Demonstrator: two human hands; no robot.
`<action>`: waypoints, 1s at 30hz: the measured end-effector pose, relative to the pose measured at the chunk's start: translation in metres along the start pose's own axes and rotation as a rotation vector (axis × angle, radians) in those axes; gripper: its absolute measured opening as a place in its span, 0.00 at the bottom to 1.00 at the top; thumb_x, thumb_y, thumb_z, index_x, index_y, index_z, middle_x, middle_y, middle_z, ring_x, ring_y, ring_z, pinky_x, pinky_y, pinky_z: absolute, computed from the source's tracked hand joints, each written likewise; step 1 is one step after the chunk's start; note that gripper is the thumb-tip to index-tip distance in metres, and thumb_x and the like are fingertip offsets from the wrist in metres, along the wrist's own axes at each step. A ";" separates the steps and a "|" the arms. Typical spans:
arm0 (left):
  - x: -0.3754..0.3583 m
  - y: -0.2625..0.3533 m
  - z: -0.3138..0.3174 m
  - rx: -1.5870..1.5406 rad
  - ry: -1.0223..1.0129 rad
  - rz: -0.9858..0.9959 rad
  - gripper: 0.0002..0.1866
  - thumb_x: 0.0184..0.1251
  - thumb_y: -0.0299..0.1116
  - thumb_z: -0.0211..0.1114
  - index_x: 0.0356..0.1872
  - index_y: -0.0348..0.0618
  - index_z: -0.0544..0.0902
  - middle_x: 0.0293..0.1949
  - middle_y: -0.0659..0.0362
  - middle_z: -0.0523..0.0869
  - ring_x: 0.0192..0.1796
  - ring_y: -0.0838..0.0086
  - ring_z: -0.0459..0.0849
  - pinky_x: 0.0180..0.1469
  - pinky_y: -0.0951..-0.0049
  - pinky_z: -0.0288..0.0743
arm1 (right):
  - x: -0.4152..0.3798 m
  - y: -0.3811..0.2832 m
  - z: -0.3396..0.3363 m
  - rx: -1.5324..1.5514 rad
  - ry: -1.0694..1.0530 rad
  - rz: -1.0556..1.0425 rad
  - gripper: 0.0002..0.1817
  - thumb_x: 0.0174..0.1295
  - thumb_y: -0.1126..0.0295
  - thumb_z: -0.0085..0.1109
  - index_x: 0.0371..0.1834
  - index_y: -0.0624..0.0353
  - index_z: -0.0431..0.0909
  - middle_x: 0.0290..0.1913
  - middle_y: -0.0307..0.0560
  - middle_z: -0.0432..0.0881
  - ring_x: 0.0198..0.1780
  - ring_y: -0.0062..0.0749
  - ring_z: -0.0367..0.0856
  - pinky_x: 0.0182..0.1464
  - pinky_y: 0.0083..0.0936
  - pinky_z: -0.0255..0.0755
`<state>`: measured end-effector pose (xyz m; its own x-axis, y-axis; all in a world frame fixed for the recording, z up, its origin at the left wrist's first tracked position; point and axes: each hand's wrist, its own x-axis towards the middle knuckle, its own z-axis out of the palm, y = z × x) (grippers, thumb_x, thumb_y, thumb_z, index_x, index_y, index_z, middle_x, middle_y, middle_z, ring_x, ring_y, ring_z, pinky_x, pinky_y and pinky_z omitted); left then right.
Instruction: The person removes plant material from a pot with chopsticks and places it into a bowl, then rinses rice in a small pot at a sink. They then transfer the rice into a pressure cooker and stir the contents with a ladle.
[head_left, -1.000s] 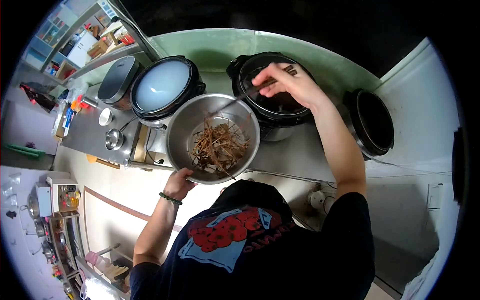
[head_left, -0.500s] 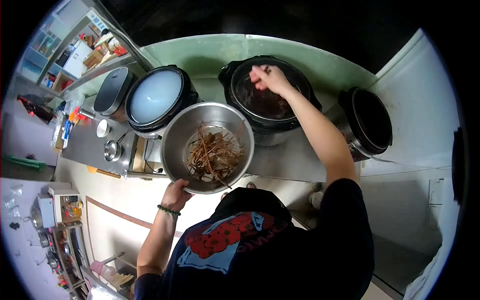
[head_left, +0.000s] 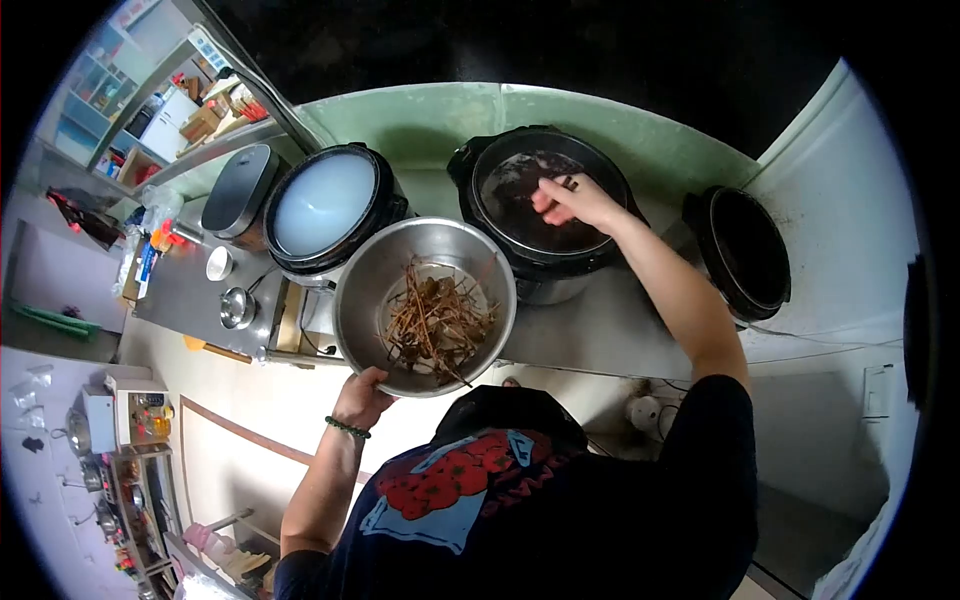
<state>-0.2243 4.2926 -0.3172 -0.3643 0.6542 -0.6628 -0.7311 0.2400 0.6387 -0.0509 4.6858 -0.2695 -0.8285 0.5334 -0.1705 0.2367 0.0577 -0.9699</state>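
A wide stainless steel bowl (head_left: 352,300) is held tilted by its near rim in my left hand (head_left: 362,398), thumb over the edge. Inside the bowl lies a tangled heap of thin brown twig-like stems (head_left: 437,325), with some darker pieces among them. My right hand (head_left: 580,203) is over a large black-rimmed pot (head_left: 490,250) containing dark liquid (head_left: 515,215). Its fingers are loosely bent and slightly apart, and I see nothing held in them. A dark band shows on one finger. Pale froth marks the far left of the liquid.
Left of the pot stands a cooker with a pale cover (head_left: 325,205), beside a dark-lidded appliance (head_left: 240,190). Another black pot (head_left: 748,250) is at the right. A white cup (head_left: 220,263) and a small metal pan (head_left: 238,308) sit on the left counter.
My right hand has shifted slightly right and down in view, its fingers loosening. Pale froth now shows on the dark liquid. My left hand still holds the bowl; the whole view has shifted a little.
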 end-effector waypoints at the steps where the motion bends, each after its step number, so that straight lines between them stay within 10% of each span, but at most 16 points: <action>1: 0.003 -0.002 -0.003 -0.034 -0.017 0.004 0.16 0.55 0.25 0.43 0.45 0.26 0.63 0.42 0.47 0.74 0.41 0.64 0.77 0.44 0.67 0.74 | 0.008 0.004 0.005 0.061 0.087 -0.058 0.20 0.59 0.56 0.44 0.32 0.65 0.75 0.28 0.46 0.78 0.25 0.24 0.76 0.29 0.16 0.71; 10: 0.000 0.002 0.002 -0.042 -0.025 -0.004 0.16 0.55 0.24 0.43 0.45 0.26 0.63 0.41 0.48 0.74 0.42 0.64 0.76 0.43 0.66 0.74 | 0.027 0.013 -0.034 0.081 0.840 -0.454 0.17 0.61 0.61 0.38 0.32 0.64 0.72 0.29 0.44 0.80 0.26 0.21 0.73 0.28 0.16 0.66; 16: 0.003 -0.001 -0.004 -0.054 0.006 0.000 0.15 0.55 0.23 0.44 0.44 0.25 0.63 0.41 0.47 0.73 0.42 0.63 0.76 0.45 0.65 0.73 | 0.003 0.016 -0.054 0.390 0.865 -0.419 0.14 0.61 0.64 0.38 0.31 0.63 0.70 0.30 0.48 0.80 0.20 0.19 0.67 0.24 0.14 0.62; 23: 0.002 0.000 -0.004 -0.068 0.002 0.006 0.14 0.54 0.22 0.43 0.43 0.26 0.64 0.41 0.47 0.72 0.42 0.62 0.75 0.46 0.61 0.72 | -0.038 -0.053 -0.018 0.650 0.532 -0.479 0.12 0.60 0.64 0.41 0.30 0.60 0.71 0.31 0.49 0.79 0.25 0.20 0.71 0.26 0.17 0.65; 27: 0.003 0.001 0.001 -0.080 -0.021 0.023 0.16 0.55 0.23 0.43 0.45 0.26 0.63 0.42 0.46 0.72 0.42 0.61 0.76 0.45 0.62 0.74 | -0.067 -0.104 0.055 -0.259 -0.330 -0.263 0.12 0.57 0.65 0.47 0.34 0.61 0.77 0.31 0.40 0.78 0.27 0.20 0.74 0.30 0.15 0.68; 30: 0.001 0.002 -0.003 -0.020 -0.034 0.023 0.15 0.55 0.23 0.43 0.44 0.25 0.63 0.42 0.46 0.72 0.42 0.62 0.76 0.45 0.63 0.73 | -0.072 -0.127 0.059 -0.286 -0.169 -0.298 0.13 0.59 0.64 0.46 0.35 0.61 0.76 0.30 0.41 0.78 0.25 0.16 0.72 0.25 0.10 0.65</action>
<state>-0.2281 4.2919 -0.3174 -0.3616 0.6836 -0.6340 -0.7345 0.2100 0.6454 -0.0515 4.5903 -0.1442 -0.9475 0.3142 0.0600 0.0861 0.4314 -0.8980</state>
